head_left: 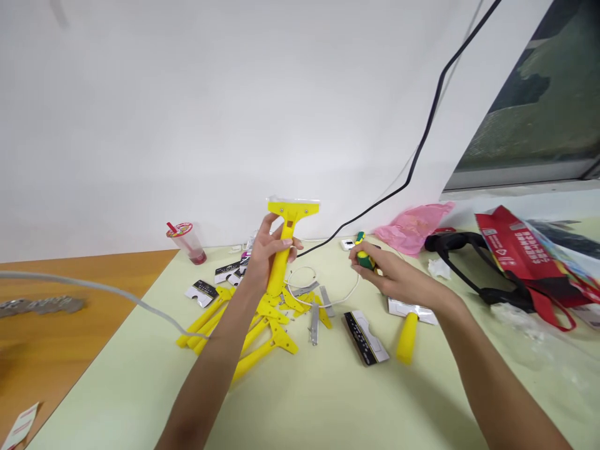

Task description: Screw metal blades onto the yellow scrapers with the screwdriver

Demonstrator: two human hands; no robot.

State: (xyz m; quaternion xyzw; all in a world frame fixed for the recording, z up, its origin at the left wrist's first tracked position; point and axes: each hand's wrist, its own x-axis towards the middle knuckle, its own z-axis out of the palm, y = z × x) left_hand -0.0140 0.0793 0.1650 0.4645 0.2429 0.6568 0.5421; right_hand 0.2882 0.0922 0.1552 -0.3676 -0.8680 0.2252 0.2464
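Observation:
A yellow scraper (293,210) is held upright above the table in my left hand (262,253), its fingers wrapped round the handle and its wide head at the top with two screws showing. My right hand (398,275) grips a green-and-yellow handled screwdriver (365,260); its shaft cannot be made out. Below my left hand lies a pile of yellow scraper handles (255,356) with flat grey metal plates (314,325). Under my right forearm rests another scraper (407,337) with a white cover at its head. A black-and-white blade packet (365,337) lies beside it.
A cup with a red straw (187,240) stands at the back left. Black goggles (478,269), a red bag (520,250) and a pink plastic bag (415,228) lie on the right. A black cable (434,112) hangs along the wall; a grey cable (107,287) crosses at left.

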